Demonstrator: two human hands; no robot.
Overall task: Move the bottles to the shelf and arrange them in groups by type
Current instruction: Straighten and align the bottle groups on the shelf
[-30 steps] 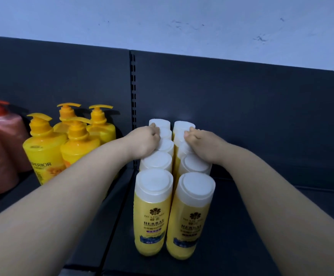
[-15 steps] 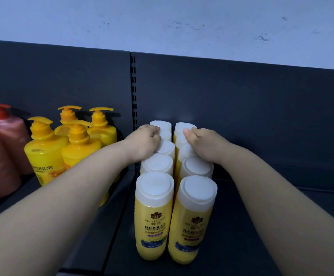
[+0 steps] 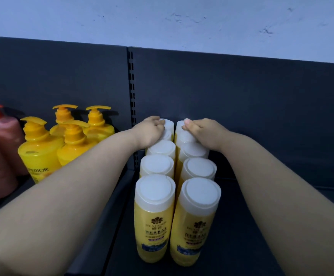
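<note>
White-capped bottles [image 3: 155,196] standing in tight double row, blocking shelf centre right up to back panel [image 3: 241,96]. Pump bottles [image 3: 72,148] crowding left side. Shelf floor [image 3: 237,246] lying open right of row.

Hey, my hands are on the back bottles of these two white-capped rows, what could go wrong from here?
1. Both rows are packed cap to cap. A tug by the left hand or right hand on the rear bottles might tip neighbours forward like dominoes, toward the front bottles.
2. The left forearm passes close by the pump bottles; pulling back carelessly could knock one over.
</note>
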